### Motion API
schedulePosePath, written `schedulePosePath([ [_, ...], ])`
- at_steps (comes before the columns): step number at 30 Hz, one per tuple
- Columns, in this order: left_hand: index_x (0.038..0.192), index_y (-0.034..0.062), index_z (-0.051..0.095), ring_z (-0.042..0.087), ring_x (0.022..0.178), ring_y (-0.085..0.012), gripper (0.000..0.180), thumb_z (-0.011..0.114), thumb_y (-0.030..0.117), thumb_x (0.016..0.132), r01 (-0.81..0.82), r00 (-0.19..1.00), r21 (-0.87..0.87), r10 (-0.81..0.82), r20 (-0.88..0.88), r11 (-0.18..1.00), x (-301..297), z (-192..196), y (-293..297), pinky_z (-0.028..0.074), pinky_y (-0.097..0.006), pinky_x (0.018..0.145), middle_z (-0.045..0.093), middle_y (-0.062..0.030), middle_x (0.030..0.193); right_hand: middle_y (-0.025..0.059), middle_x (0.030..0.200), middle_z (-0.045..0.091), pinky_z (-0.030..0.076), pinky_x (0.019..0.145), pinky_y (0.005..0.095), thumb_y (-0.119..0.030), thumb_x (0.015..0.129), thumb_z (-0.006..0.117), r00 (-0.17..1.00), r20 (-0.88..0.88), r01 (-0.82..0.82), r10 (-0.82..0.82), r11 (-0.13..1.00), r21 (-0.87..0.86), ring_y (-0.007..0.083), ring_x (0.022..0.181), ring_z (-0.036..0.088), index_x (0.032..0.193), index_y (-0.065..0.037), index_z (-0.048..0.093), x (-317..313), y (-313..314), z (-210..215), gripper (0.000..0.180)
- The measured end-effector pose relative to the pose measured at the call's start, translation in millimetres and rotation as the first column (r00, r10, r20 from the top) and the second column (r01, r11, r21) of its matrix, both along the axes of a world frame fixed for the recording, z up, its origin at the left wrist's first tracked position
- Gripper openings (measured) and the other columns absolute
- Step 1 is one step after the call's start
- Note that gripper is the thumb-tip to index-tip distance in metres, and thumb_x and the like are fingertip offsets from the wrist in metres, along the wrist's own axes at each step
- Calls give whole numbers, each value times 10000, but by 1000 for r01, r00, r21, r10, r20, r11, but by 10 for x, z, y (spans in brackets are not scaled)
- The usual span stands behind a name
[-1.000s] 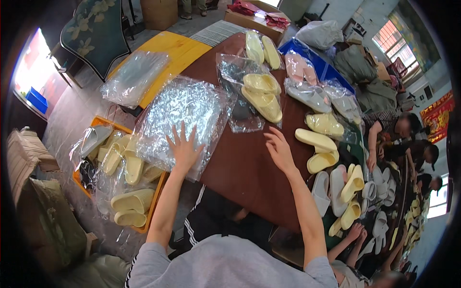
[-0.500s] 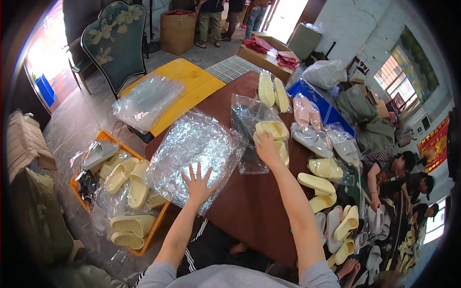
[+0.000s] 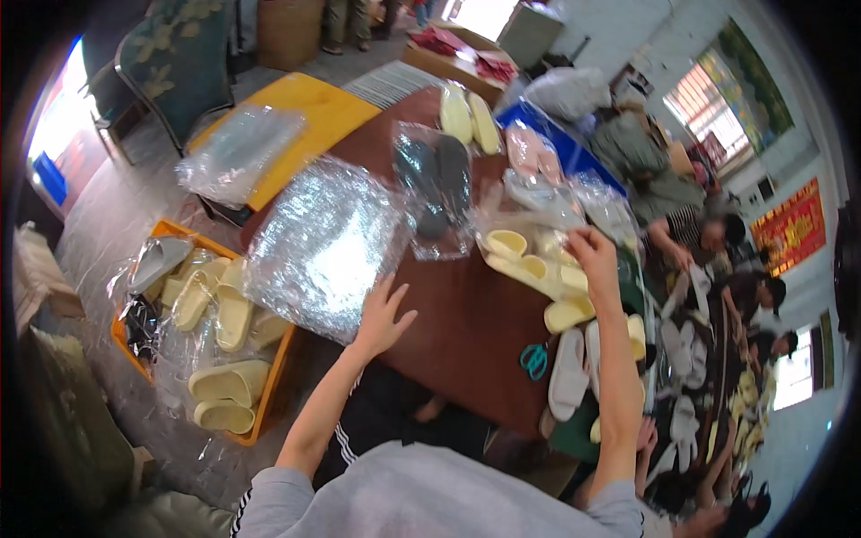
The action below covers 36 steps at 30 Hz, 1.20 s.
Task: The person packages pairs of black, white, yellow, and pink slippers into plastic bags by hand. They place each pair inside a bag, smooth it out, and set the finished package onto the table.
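Observation:
My left hand point(image 3: 384, 321), fingers apart, lies at the near right edge of a stack of clear plastic bags point(image 3: 327, 238). My right hand point(image 3: 595, 255) pinches the edge of a clear bag holding pale yellow slippers point(image 3: 516, 262), at the right side of the brown table point(image 3: 439, 332). Part of that bag overlaps other slippers, so its outline is hard to follow. Between the stack and this bag lie dark grey slippers point(image 3: 433, 179) in a clear bag. Teal-handled scissors point(image 3: 534, 361) rest near the table's right edge, left of some white slippers point(image 3: 568, 375).
An orange crate point(image 3: 280, 381) of bagged slippers stands at the left. More clear bags point(image 3: 242, 152) lie on a yellow table point(image 3: 323, 112). Bagged yellow slippers point(image 3: 468, 117) and pink ones point(image 3: 533, 151) sit at the far end, beside a blue bin point(image 3: 583, 161). Several people work at the right.
My right hand has carried the bagged yellow slippers rightward off the dark grey pair, now uncovered. My left hand has slid toward the stack's near right edge. The whole view has shifted.

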<state>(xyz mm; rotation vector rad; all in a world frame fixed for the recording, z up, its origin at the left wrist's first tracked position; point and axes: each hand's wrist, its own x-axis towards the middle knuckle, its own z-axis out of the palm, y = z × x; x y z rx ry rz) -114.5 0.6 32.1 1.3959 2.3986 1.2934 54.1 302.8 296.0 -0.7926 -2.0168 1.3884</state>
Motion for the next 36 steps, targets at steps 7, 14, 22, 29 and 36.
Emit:
schedulePosePath([
  [7, 1557, 108, 180, 127, 1489, -339, 699, 483, 409, 1004, 233, 603, 391, -448, 661, 890, 1031, 63, 225, 132, -433, 1198, 162, -158, 1610, 120, 1123, 643, 519, 981, 277, -17, 946, 579, 881, -472, -248, 39, 887, -389, 217, 1063, 646, 1232, 72, 570, 266, -871, 542, 300],
  [14, 1530, 115, 260, 471, 1272, -463, 838, 306, 707, 938, 139, -513, 666, -522, 681, 733, 1205, 305, 59, 396, -609, 1040, 378, -211, 1496, 203, 1472, 336, 235, 1199, 369, -116, 952, 577, 793, -609, -204, 19, 950, -235, 298, 1418, 313, 1440, 65, 333, 339, -1274, 668, 575],
  [22, 1529, 125, 243, 539, 1220, -407, 967, 214, 824, 862, 28, -451, 424, -367, 814, 905, 961, -456, -466, 540, -477, 897, 442, -201, 1461, 151, 1448, 434, 441, 1048, 381, -129, 950, 590, 979, -143, 79, -147, 912, -401, 234, 1280, 490, 1440, 17, 384, 763, -405, -826, 551],
  [29, 1259, 86, 503, 652, 1004, -243, 489, 564, 469, 963, -83, -99, 72, -80, 992, 994, 974, -237, -368, 548, -354, 815, 625, -132, 1223, 194, 1329, 559, 421, 1034, 388, -264, 932, 628, 938, 180, 240, -296, 930, 279, 306, 1265, 516, 1422, -2, 428, 1305, -177, -2393, 591],
  [36, 1116, 86, 535, 591, 596, -122, 215, 537, 190, 928, -280, 147, -8, 51, 988, 960, 972, -243, -218, 450, -238, 509, 610, -34, 806, 129, 1073, 706, 491, 656, 271, -155, 904, 556, 953, 303, 146, 24, 838, -526, 139, 767, 649, 1257, 1, 619, 1375, -135, -2384, 391],
])
